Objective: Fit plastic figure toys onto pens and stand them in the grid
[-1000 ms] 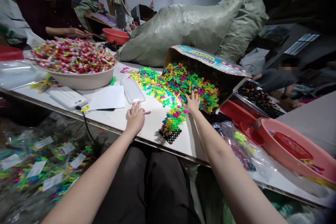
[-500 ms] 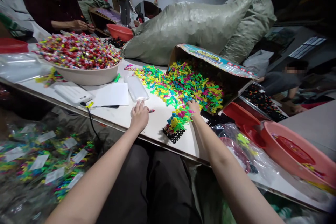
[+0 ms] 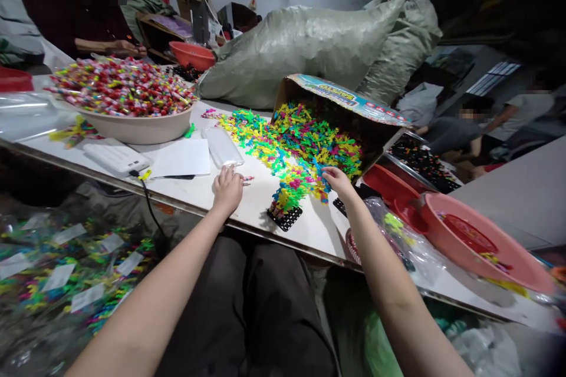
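Observation:
My left hand [image 3: 227,191] lies palm down near the table's front edge, fingers curled beside clear plastic bags [image 3: 223,148]. A small red-and-white crayon-like stick [image 3: 249,178] pokes out from its thumb side. My right hand [image 3: 338,179] pinches a small blue plastic figure [image 3: 322,172] at the near edge of a loose pile of colourful figures [image 3: 260,135]. Between the hands stands a black perforated tray [image 3: 289,221], with upright sticks topped by a dense cluster of green, yellow and pink figures [image 3: 289,191].
An open cardboard box [image 3: 375,121] on its side spills figures. A wide bowl [image 3: 141,128] heaped with wrapped sticks stands left, near a white power bank [image 3: 115,156] and paper [image 3: 182,158]. Large sacks [image 3: 300,47] lie behind; a pink basin [image 3: 481,241] stands right. Co-workers sit beyond.
My right hand has drawn back from the pile toward me and now pinches a blue figure. My left hand stays by the bags. The whole view has shifted slightly.

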Action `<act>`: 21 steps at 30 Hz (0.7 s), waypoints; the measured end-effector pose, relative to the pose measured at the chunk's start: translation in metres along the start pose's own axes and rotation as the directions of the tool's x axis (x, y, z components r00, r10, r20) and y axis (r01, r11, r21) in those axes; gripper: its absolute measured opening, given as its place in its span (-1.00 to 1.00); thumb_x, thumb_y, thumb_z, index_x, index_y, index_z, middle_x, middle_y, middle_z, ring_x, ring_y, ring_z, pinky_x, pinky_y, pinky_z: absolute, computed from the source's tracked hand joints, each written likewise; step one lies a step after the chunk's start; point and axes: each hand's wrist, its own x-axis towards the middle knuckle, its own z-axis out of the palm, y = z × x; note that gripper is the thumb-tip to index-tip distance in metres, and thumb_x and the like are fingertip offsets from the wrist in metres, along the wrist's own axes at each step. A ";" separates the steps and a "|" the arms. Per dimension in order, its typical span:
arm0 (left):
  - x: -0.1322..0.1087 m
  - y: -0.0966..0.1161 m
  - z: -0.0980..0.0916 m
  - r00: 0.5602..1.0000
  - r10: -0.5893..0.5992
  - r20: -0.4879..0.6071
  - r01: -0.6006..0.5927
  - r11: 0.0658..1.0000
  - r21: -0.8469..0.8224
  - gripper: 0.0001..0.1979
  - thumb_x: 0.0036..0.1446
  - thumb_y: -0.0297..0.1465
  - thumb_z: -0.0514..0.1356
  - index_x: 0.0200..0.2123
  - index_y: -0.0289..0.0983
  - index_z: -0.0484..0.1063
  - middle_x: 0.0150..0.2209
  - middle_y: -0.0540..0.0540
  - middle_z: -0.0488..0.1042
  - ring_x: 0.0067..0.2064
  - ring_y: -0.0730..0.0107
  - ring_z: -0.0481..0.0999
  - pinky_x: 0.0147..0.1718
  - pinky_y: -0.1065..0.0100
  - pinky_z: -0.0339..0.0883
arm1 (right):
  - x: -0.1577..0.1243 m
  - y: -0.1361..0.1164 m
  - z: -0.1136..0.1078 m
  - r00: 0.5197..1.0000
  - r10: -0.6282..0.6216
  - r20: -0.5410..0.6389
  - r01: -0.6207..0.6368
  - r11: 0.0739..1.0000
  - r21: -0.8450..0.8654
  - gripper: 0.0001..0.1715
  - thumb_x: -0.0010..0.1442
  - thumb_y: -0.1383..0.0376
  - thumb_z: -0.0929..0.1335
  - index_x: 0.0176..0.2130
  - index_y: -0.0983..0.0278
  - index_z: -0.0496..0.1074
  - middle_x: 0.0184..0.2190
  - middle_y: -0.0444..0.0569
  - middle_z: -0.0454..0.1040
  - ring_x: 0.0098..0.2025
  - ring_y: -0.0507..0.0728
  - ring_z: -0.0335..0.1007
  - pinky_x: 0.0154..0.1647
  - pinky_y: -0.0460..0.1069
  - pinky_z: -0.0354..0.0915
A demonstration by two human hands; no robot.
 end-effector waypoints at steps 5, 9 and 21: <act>-0.001 0.001 -0.003 0.995 -0.061 -0.082 0.057 0.997 -0.050 -0.72 0.17 -0.35 -0.11 -0.19 -0.22 0.34 0.15 -0.12 0.11 0.20 0.12 -0.06 0.07 0.05 -0.05 | -0.033 -0.019 -0.020 0.996 0.075 0.045 -0.087 0.909 0.408 -0.57 -0.14 0.14 0.37 -0.24 0.27 0.37 -0.47 -0.14 0.37 -0.46 -0.01 0.26 -0.44 -0.10 0.21; -0.002 0.000 -0.008 0.972 -0.178 -0.155 0.156 0.977 -0.143 -0.72 0.17 -0.34 -0.12 -0.18 -0.19 0.33 0.12 -0.10 0.15 0.18 0.12 -0.02 0.05 0.01 -0.01 | -0.071 -0.025 -0.025 0.998 0.059 -0.017 -0.044 0.887 0.459 -0.55 -0.10 0.12 0.36 -0.20 0.26 0.34 -0.46 -0.13 0.38 -0.43 0.03 0.30 -0.42 -0.07 0.23; -0.001 -0.003 -0.005 0.960 -0.214 -0.181 0.175 0.962 -0.208 -0.77 0.15 -0.36 -0.05 -0.21 -0.20 0.35 0.08 -0.14 0.19 0.13 0.07 0.04 0.03 -0.03 0.00 | -0.124 0.010 0.016 0.988 -0.110 -0.108 0.100 0.991 -0.091 -0.82 0.04 0.29 0.26 -0.33 0.23 0.43 -0.19 -0.02 0.46 0.05 0.19 0.18 0.09 0.19 0.00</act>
